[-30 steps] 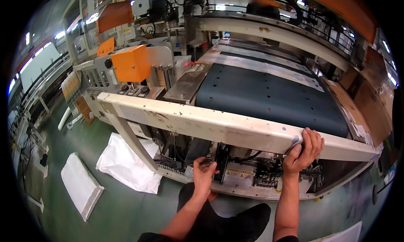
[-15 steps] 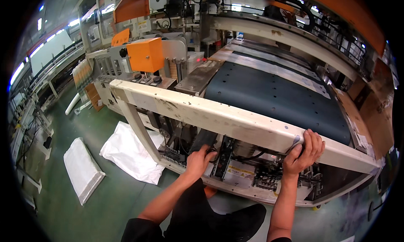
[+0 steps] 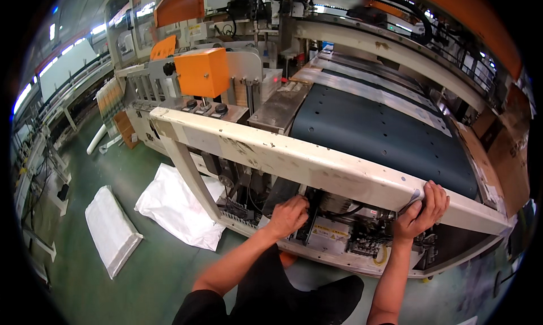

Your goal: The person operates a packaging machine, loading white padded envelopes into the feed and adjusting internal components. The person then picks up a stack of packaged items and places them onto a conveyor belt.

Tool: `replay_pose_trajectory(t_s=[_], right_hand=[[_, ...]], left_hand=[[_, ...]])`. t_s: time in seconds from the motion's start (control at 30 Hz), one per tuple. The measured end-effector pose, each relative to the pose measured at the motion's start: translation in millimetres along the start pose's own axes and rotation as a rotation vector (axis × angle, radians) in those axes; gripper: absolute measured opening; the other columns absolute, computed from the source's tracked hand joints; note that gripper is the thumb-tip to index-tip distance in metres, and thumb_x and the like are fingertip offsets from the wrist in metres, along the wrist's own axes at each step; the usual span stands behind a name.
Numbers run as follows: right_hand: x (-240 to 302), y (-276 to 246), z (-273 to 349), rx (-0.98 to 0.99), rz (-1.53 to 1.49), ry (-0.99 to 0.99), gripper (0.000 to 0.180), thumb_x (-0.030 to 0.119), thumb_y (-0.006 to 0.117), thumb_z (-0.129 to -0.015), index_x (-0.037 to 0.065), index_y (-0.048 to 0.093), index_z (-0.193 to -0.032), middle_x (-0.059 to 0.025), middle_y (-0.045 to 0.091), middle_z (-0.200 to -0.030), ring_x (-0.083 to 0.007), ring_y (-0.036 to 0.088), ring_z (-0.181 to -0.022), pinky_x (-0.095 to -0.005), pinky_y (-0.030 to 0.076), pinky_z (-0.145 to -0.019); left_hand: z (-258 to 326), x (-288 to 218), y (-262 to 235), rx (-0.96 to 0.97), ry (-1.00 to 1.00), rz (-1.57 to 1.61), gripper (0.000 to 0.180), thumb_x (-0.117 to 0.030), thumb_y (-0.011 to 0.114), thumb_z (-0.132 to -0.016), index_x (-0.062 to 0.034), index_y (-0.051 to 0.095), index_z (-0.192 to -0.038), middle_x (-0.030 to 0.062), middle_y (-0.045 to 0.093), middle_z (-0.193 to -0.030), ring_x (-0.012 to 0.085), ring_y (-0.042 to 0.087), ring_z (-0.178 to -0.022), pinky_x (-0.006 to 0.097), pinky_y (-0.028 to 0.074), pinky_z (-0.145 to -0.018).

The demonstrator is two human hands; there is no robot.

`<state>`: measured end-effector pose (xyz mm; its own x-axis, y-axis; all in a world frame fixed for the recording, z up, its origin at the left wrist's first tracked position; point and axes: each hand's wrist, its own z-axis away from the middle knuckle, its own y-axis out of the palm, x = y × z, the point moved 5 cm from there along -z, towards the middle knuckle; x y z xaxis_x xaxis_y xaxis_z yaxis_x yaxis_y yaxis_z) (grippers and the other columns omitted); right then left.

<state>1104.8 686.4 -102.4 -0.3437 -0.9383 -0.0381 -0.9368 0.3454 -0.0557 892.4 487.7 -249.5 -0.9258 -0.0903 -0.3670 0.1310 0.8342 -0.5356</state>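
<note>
Green factory floor below; right hand [image 3: 421,211] clamps the chipped cream frame bar [image 3: 317,166], left hand [image 3: 288,216] curls on black machine parts [image 3: 310,212].

orange box [image 3: 202,71], white sacks [image 3: 178,207], green floor [image 3: 90,172]

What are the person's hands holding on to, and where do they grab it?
The right hand grips the cream machine frame bar near its right end. The left hand reaches into the machine's open compartment; its hold cannot be told.

head cam | looks down-forward | close over cream machine frame [image 3: 317,166] | fisheye, single view
</note>
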Motion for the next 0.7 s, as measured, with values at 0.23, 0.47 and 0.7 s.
replay_pose_trajectory(t_s=[0.23,0.47,0.7], right_hand=[[2,2,1,0.009,0.022,0.000,0.035,0.015,0.043,-0.089,0.000,0.060,-0.115,-0.0148,0.062,-0.116,-0.0353,0.055,-0.114,-0.0511,0.031,-0.108],[4,2,1,0.008,0.032,0.000,0.035,0.015,0.043,-0.089,-0.001,0.060,-0.115,-0.0157,0.062,-0.116,-0.0355,0.055,-0.115,-0.0511,0.030,-0.109],[2,2,2,0.005,0.039,-0.004,0.035,0.015,0.043,-0.089,-0.001,0.060,-0.116,-0.0159,0.062,-0.117,-0.0356,0.055,-0.115,-0.0510,0.030,-0.109]], left_hand=[[0,6,4,0.007,-0.017,0.050,0.006,-0.005,0.058,-0.083,-0.0054,0.056,-0.088,0.0067,0.059,-0.088,0.0286,0.063,-0.069,0.038,0.052,-0.054],[-1,8,7,-0.036,-0.073,0.049,0.013,-0.011,0.063,-0.089,-0.0085,0.065,-0.101,0.0062,0.063,-0.087,0.0272,0.064,-0.067,0.038,0.052,-0.055],[-1,9,6,-0.048,-0.047,0.055,0.013,-0.015,0.065,-0.090,-0.0094,0.066,-0.102,0.0053,0.063,-0.085,0.0269,0.064,-0.067,0.038,0.052,-0.056]])
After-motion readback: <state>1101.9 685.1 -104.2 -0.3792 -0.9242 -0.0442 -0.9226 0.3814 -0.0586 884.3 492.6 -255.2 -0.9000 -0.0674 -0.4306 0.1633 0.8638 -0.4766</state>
